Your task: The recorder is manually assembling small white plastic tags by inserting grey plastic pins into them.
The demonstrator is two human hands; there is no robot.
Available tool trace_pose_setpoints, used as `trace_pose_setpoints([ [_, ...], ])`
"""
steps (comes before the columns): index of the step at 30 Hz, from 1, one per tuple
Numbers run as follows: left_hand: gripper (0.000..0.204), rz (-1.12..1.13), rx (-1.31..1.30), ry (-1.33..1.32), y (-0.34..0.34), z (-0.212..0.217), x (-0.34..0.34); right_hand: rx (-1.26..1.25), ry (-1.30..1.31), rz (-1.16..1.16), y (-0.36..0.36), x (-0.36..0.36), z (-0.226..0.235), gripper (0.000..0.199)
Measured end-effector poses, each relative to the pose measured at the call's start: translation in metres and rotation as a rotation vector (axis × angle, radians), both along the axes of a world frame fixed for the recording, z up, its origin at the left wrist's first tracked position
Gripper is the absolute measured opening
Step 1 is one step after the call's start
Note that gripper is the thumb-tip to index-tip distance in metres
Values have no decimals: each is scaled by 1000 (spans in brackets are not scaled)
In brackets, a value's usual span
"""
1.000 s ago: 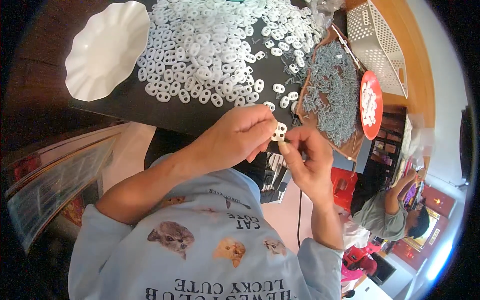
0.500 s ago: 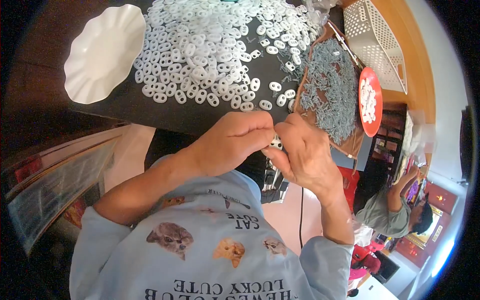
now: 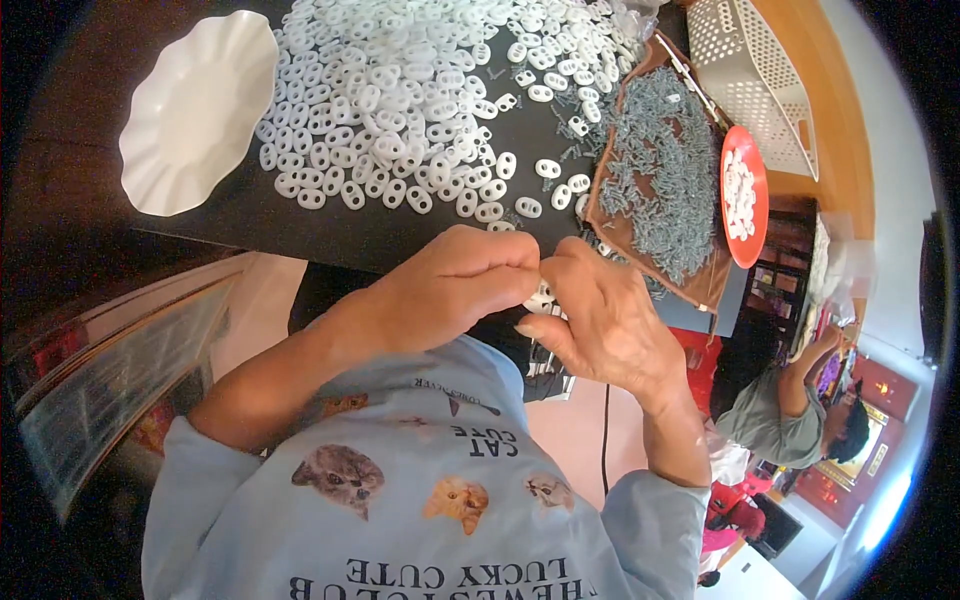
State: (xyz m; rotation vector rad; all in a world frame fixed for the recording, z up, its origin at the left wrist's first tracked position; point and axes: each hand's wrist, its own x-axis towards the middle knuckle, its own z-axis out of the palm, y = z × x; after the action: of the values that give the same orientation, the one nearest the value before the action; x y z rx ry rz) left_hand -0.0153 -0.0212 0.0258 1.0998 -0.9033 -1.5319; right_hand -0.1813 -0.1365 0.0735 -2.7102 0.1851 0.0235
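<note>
In front of my body, just off the table's near edge, my two hands meet over a white oval plastic piece with two holes (image 3: pixel 541 299). My left hand (image 3: pixel 465 278) is closed, its fingertips pinching that piece from the left. My right hand (image 3: pixel 607 318) is curled against it from the other side, thumb a little below it; what its fingertips grip is hidden. Beyond the hands, a large heap of the same white two-hole pieces (image 3: pixel 385 110) covers the table. To its right, small grey plastic pins (image 3: pixel 660 170) lie piled on a brown cloth-like mat (image 3: pixel 625 235).
At the far left sits a white wavy-rimmed tray (image 3: pixel 150 115). A red plate (image 3: pixel 761 200) with white pieces stands right of the pins, below a white perforated basket (image 3: pixel 740 75). Another person (image 3: pixel 780 425) is at the far right. A dark cable (image 3: pixel 606 435) hangs below.
My right thumb has moved down and away from the white piece. The piece and both hands have shifted slightly left. The heaps look unchanged apart from a small shift of the view.
</note>
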Motion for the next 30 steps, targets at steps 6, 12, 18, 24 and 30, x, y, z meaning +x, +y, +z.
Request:
trace_pose_setpoints([
  [6,21,-27,9,73,1,-4,1,12,-76,22,-1,-1,-6,42],
  [12,22,-36,-23,66,2,-7,-1,44,-80,33,0,-1,-6,38],
  [18,25,20,-49,46,5,-6,-6,39,-96,35,2,-2,-11,35],
  [24,24,4,-20,68,7,1,-6,101,-108,11,6,-2,-14,34],
  [30,23,30,-47,102,8,5,-7,-25,-205,46,7,-1,-14,36],
])
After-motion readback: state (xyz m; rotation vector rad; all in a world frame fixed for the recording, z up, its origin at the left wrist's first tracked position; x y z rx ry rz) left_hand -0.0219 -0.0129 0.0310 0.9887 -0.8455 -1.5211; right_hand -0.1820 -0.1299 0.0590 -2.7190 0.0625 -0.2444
